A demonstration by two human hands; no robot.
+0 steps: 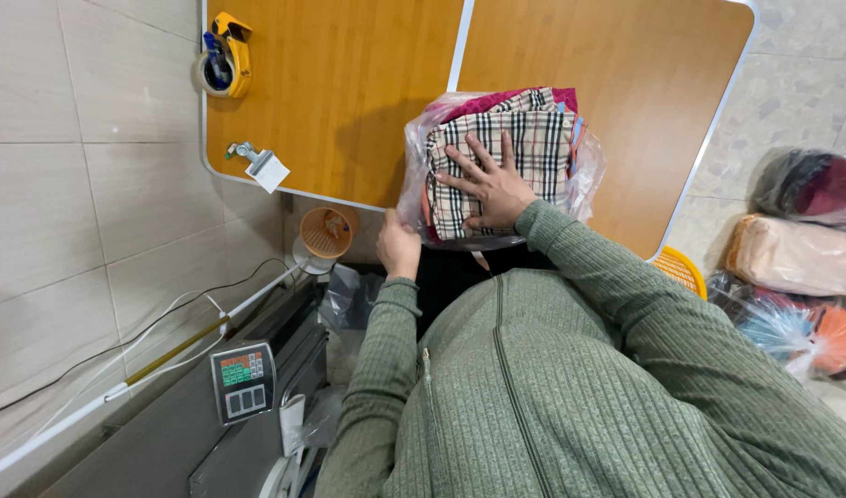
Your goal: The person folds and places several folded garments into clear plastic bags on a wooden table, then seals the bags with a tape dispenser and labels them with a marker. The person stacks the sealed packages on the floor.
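Centrally, the right hand (490,184) is lying flat, fingers spread apart, on top of a clear plastic bag (584,175) that is holding a stack of folded plaid cloth (543,138). This bag is sitting at the near edge of the wooden bench (349,101), partly overhanging it toward the person. The left hand (398,247) is closing round the bag's lower left corner, just below the bench edge; how tightly its fingers are gripping cannot be told from this view. Both sleeves are showing a green ribbed knit.

At the far left corner of the bench, a yellow tape dispenser (225,57) is lying, and nearer the person a small metal clip with a white tag (260,164) is resting close to the left edge, well apart from the bag. Below the bench, an orange funnel-shaped holder (327,231) is standing beside a white rod (165,355). A grey machine with a keypad panel (242,380) is occupying the lower left. On the floor to the right, several filled plastic bags (797,254) are lying together.
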